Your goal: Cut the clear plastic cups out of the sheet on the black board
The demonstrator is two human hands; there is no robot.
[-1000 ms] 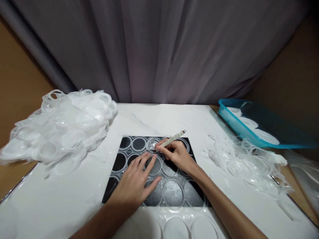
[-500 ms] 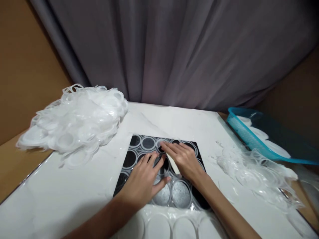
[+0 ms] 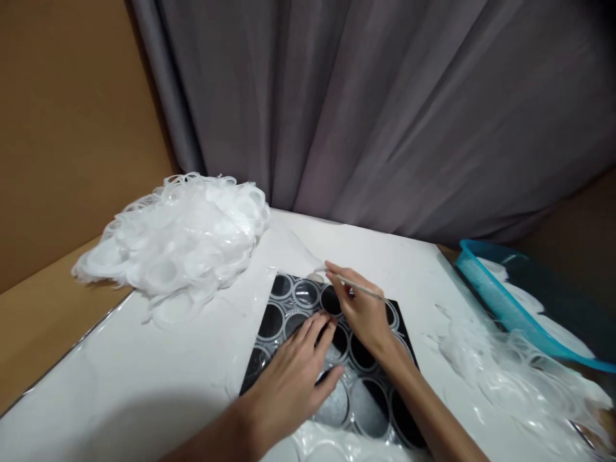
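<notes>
The left hand (image 3: pixel 293 378) lies flat, fingers spread and gripping nothing, pressing a clear sheet (image 3: pixel 332 398) of moulded round lids down on a black mat (image 3: pixel 269 321). Just beyond it the right hand (image 3: pixel 363 311) is closed in a pen grip round a thin knife (image 3: pixel 359 290), its tip at the sheet's far edge near the top row of rings. The step in hand looks like cutting or lifting a lid free of the sheet; whether the blade touches the plastic right now is hard to tell, since the fingers cover the tip. The next move calls for a steady line round one ring, with the flat hand holding the sheet so it does not slide (the plastic is glossy and probably slippery).

The left fingertips lie close to the blade's line, the one thing that could get in the way. To the right, well apart, loose scrap (image 3: pixel 510 372) of cut plastic is strewn over the white table (image 3: pixel 158 378). Farther right a blue basket (image 3: pixel 495 301) holds some white pieces. At far left sits a big heap (image 3: pixel 178 237) of cut lids, and behind everything hangs a grey curtain (image 3: pixel 385 109).
</notes>
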